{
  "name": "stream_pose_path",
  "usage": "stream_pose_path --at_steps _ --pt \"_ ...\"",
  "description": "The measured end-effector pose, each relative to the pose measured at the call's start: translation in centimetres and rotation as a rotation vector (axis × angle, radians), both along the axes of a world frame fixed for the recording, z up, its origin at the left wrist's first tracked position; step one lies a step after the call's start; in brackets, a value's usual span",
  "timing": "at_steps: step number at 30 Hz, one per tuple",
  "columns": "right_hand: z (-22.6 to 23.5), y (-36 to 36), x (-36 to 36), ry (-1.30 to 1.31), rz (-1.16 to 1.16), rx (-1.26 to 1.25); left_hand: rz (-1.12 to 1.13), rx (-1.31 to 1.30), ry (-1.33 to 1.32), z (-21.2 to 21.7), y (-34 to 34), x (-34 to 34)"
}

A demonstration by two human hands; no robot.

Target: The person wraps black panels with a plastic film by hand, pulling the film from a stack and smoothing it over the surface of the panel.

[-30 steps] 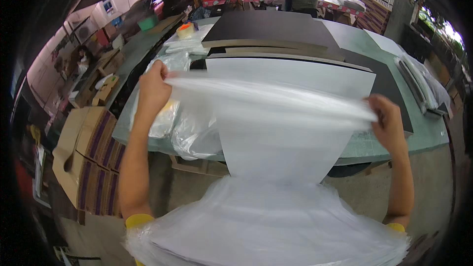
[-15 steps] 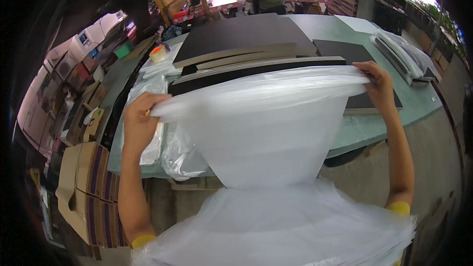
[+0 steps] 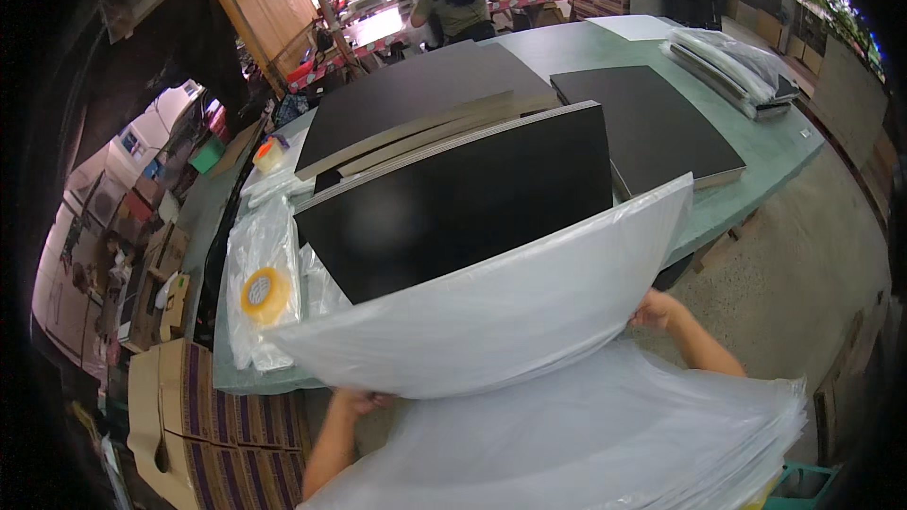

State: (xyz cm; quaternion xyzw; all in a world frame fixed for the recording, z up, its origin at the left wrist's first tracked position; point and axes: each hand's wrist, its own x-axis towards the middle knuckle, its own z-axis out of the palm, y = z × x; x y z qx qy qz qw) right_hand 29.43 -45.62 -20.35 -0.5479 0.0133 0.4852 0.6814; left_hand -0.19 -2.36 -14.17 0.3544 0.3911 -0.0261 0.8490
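A translucent white plastic bag (image 3: pixel 491 321) stretches across in front of me, around the lower part of a black flat panel (image 3: pixel 463 198). The panel stands tilted at the near side of the table, its pale upper edge uncovered. My right hand (image 3: pixel 654 310) is closed on the bag's right side, its fingers partly behind the film. Below the bag's lower left edge, my left hand (image 3: pixel 359 401) is closed on the film, with most of its fingers hidden. A heap of similar plastic sheeting (image 3: pixel 586 434) spreads out nearest to me, under the bag.
Large dark boards (image 3: pixel 425 94) lie stacked on the green table (image 3: pixel 529 38), with another dark stack (image 3: pixel 652 123) to the right. Yellow tape rolls (image 3: pixel 265 295) rest on plastic packs at left. Wrapped panels (image 3: pixel 732 71) lie far right. Cardboard bundles (image 3: pixel 217 416) stand lower left. A person (image 3: pixel 455 0) works beyond.
Both hands have come down and toward me from the panel's top edge. The bag has dropped with them, baring the panel's black face. The view has shifted right.
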Motion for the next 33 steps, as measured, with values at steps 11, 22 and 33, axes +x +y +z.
stream_pose_path --at_steps 11,22,33 --pt "-13.6 -1.8 1.9 -0.698 0.367 -0.878 -0.583 0.780 0.176 -8.1 1.4 -1.9" --pt "18.4 6.2 -6.6 -0.639 1.535 0.646 -1.652 0.549 -0.924 16.1 -7.7 0.8" --pt "21.5 11.0 -7.5 -1.714 0.726 0.053 -1.347 0.703 0.042 -14.3 -4.4 2.4"
